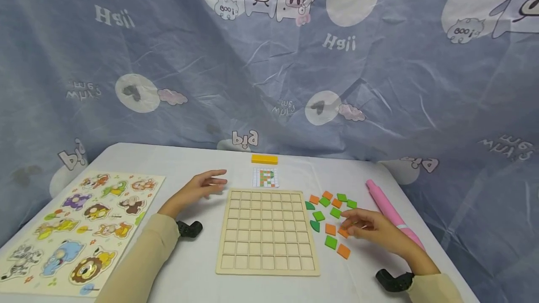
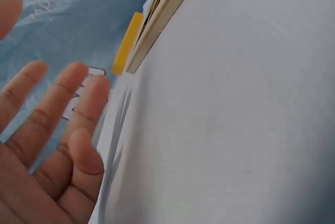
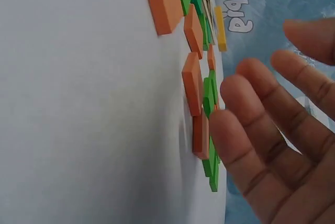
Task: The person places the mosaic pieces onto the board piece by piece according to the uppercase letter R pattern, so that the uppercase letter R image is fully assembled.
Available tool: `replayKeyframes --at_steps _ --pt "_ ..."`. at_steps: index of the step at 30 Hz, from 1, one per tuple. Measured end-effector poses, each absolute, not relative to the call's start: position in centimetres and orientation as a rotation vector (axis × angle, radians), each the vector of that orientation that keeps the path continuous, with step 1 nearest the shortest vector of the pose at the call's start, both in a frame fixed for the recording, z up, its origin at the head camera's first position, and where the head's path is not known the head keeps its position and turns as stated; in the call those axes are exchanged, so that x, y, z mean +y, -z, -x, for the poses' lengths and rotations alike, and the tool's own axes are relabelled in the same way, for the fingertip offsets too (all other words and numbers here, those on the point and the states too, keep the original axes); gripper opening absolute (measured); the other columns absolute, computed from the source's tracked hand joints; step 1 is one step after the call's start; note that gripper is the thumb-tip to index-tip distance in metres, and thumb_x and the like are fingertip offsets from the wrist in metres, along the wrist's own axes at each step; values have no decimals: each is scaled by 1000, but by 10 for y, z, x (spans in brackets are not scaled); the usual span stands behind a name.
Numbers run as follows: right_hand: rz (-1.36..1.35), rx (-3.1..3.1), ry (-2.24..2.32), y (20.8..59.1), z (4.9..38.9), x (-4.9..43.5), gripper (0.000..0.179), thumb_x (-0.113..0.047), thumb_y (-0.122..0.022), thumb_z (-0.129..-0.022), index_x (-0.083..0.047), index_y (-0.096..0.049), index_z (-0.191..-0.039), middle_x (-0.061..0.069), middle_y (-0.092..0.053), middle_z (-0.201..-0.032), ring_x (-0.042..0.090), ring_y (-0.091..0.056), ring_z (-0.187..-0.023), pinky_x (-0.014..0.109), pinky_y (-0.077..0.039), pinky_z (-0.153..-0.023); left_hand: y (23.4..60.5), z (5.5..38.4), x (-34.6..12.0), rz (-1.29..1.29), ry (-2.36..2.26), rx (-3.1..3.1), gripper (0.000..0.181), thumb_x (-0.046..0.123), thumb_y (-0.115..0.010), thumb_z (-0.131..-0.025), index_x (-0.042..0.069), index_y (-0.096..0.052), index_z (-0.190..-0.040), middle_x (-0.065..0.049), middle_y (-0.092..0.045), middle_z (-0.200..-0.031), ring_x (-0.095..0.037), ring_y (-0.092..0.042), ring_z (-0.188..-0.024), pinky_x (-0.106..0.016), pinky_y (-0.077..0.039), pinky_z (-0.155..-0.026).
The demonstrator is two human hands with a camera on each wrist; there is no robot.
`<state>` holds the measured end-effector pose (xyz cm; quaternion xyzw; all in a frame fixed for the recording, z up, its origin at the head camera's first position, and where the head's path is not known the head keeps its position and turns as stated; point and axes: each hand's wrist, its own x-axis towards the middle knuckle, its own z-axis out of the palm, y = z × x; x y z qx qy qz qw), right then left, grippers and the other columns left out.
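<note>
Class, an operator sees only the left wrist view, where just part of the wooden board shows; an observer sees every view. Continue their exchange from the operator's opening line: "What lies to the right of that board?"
Observer: Loose orange and green tiles lie to the right of the wooden board.
Operator: Where is the right hand?
Observer: In the head view, it is at the right-hand edge of that group of tiles.
Operator: I see the yellow bar. What lies between it and the board?
Observer: A small card with an orange and green pattern.
</note>
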<state>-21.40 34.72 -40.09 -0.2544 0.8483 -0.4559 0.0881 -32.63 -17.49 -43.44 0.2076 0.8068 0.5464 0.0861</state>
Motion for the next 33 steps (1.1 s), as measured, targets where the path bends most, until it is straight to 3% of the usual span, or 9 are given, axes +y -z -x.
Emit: replayKeyframes --at_steps 7,12,17,23,33 --pt "773 2233 1435 409 211 356 36 9 -60 -100 21 -59 -134 11 -74 -118 8 -65 -94 24 -54 -74 434 330 -177 -677 -1512 2399 67 16 -71 -102 -3 -45 -161 -28 -62 -148 -21 -69 -107 -38 -53 -82" --pt "826 2118 1457 418 210 361 33 12 -61 -98 22 -60 -129 3 -70 -104 7 -63 -91 23 -49 -73 438 337 -179 -699 -1487 2367 78 6 -82 -90 -6 -47 -158 -25 -68 -130 -19 -64 -97 -30 -51 -83" --pt "860 2154 1422 424 211 361 28 10 -67 -96 17 -67 -124 9 -66 -92 8 -59 -81 24 -49 -69 443 339 -178 -714 -1378 2425 81 5 -92 -81 -5 -55 -153 -12 -66 -109 -20 -54 -92 -28 -46 -82" --pt "874 2215 1365 427 213 358 26 7 -72 -94 13 -71 -119 22 -56 -83 12 -51 -70 27 -42 -61 444 337 -173 -677 -1244 2513 86 14 -100 -75 -1 -61 -150 -3 -60 -104 -19 -48 -90 -31 -41 -80" --pt "937 2268 1344 432 212 357 21 8 -72 -95 9 -73 -116 16 -55 -80 18 -44 -61 34 -36 -53 445 338 -169 -645 -1151 2557 87 19 -101 -74 2 -63 -150 0 -62 -98 -18 -47 -83 -32 -39 -77"
